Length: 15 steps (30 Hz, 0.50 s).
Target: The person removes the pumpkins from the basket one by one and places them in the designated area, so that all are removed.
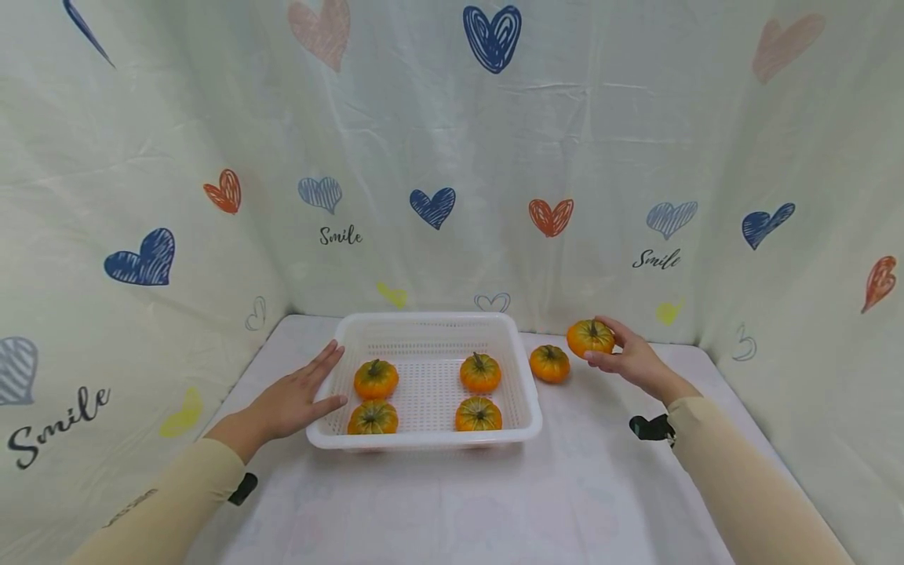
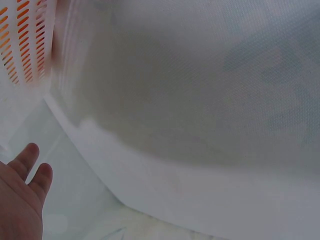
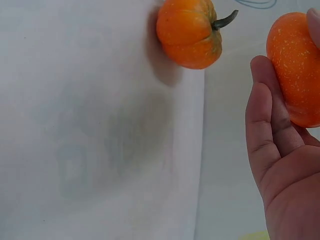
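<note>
In the head view a white plastic basket [image 1: 424, 441] holds several small orange pumpkins, two at its left side and two at its right. My left hand [image 1: 293, 400] lies with straight, spread fingers at the basket's left rim; in the left wrist view part of that hand [image 2: 22, 195] shows below the slotted basket wall [image 2: 27, 45]. My right hand [image 1: 632, 365] grips a small pumpkin [image 1: 590, 338] above the table, right of the basket. The right wrist view shows this pumpkin [image 3: 295, 70] between thumb and fingers. Another pumpkin [image 1: 549, 364] sits on the table between the basket and the right hand.
The table [image 1: 494, 502] has a white cloth over it. A pale curtain [image 1: 452, 133] printed with hearts and "Smile" stands behind the table and along both sides. Dark straps or devices [image 1: 651, 428] show at both wrists.
</note>
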Available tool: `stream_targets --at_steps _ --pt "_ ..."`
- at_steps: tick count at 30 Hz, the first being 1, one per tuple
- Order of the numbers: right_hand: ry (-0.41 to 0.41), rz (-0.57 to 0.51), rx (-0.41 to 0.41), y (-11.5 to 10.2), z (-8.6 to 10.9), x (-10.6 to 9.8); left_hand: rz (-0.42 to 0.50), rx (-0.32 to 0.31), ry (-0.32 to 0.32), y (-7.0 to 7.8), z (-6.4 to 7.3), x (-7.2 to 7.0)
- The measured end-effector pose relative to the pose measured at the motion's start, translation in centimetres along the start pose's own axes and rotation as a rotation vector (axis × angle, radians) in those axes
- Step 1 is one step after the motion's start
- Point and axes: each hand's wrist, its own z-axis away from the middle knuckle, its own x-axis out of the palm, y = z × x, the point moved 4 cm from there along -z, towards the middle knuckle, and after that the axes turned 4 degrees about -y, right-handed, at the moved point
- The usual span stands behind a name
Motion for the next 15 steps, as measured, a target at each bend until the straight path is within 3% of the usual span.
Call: stream_targets --at_steps 6,15 --pt "0.037 -0.018 0.028 1.9 -0.2 -0.2 0.010 0.009 0.005 0.0 -0.1 0.0" --pt "0.063 -0.034 0.154 4.6 -0.5 0.2 0.013 0.002 0.002 -0.2 -0.1 0.2"
